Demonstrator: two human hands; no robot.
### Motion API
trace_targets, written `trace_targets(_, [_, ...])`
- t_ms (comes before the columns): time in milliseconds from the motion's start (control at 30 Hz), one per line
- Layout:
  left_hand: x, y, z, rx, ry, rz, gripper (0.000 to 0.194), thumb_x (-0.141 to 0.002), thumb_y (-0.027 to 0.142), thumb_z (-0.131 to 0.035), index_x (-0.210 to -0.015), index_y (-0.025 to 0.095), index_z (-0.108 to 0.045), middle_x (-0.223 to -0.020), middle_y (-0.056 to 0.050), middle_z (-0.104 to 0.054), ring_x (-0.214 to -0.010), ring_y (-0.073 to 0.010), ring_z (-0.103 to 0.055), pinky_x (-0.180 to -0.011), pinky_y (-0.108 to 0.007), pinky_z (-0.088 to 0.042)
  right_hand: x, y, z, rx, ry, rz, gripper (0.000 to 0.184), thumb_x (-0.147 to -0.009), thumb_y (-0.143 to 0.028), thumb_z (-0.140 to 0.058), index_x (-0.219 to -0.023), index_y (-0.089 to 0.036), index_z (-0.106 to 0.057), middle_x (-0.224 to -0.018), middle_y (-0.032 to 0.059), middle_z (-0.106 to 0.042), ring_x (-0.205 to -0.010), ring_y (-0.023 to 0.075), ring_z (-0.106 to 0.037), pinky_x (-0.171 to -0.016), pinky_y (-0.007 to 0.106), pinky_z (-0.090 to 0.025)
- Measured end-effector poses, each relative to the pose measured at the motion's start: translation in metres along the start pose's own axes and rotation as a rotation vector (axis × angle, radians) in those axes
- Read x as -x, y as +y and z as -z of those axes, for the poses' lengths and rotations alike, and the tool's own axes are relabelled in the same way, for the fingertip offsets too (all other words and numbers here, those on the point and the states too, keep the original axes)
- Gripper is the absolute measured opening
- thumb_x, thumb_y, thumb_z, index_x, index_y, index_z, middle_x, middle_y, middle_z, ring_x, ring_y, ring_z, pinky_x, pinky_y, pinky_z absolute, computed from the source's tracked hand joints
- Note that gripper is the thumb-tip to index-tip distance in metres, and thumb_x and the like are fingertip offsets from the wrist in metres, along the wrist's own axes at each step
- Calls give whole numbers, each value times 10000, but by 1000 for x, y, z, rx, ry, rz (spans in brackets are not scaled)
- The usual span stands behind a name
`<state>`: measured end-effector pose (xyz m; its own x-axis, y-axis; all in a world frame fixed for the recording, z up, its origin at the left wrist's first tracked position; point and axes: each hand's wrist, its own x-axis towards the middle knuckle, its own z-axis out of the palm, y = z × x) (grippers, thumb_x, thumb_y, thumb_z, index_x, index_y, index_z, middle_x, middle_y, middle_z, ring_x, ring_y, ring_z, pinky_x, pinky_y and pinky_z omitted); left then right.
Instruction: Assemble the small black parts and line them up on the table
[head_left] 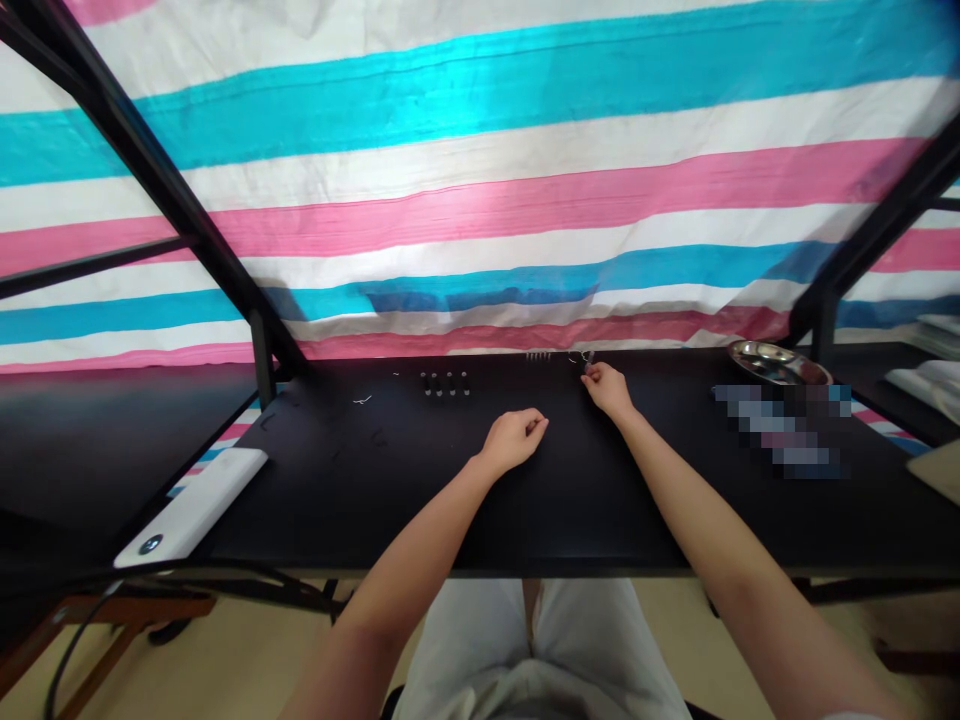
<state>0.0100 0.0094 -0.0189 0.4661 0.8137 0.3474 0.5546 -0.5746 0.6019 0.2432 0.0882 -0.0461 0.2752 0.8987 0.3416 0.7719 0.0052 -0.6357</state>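
I sit at a black table (480,500). My left hand (514,437) rests on it near the middle, its fingers curled into a loose fist; whatever it may hold is hidden. My right hand (607,388) reaches to the far edge and pinches a small thin metal piece (587,357) next to some wire bits. A row of small dark upright parts (445,384) stands left of my hands. Another row of tiny metal pins (538,355) lies at the back edge.
A metal bowl (776,362) sits at the far right beside a blurred patch. A white power bank (193,505) lies at the table's left edge with a cable. Black frame posts (262,365) rise at both sides. A striped tarp (480,200) hangs behind.
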Motion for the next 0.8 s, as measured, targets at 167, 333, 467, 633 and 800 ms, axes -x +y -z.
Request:
trace_targets(167, [0,0,0,-9,-6,-4,243,-837,330,-436,-761,203,-628,-587,14,-570,-521,-112,-489,-530,-219,-329,-1,5,0,-4,22,-45,147,-723,-195,-544,-817,-134,-639,-774,95,-668,-720,184,-606,-708,277,-433])
trace_targets(333, [0,1,1,-12,-19,11,253,-837,335,-433,-756,191,-625,-579,15,-556,-512,-103,-473,-524,-210,-325,-1,-1,1,88,18,-80,191,-747,-271,-548,-827,-149,-670,-784,100,-682,-760,210,-622,-708,286,-437])
trace_targets(467, [0,3,1,-27,-34,14,259,-840,326,-425,-764,182,-627,-571,20,-544,-514,-96,-465,-533,-205,-323,2,-8,4,205,-23,-142,206,-753,-291,-550,-851,-164,-679,-823,94,-686,-811,213,-627,-713,272,-439])
trace_targets(633, [0,2,0,-33,-33,21,257,-839,329,-427,-759,181,-620,-575,23,-543,-509,-92,-458,-521,-202,-313,4,-14,7,277,-59,-169,236,-771,-301,-540,-893,-158,-682,-859,121,-682,-843,227,-630,-726,278,-444])
trace_targets(800, [0,1,1,-23,-28,8,257,-842,330,-425,-747,180,-611,-569,24,-537,-508,-91,-456,-517,-198,-311,5,-15,10,287,-72,-187,257,-773,-329,-556,-925,-161,-678,-903,135,-677,-872,246,-626,-735,297,-451])
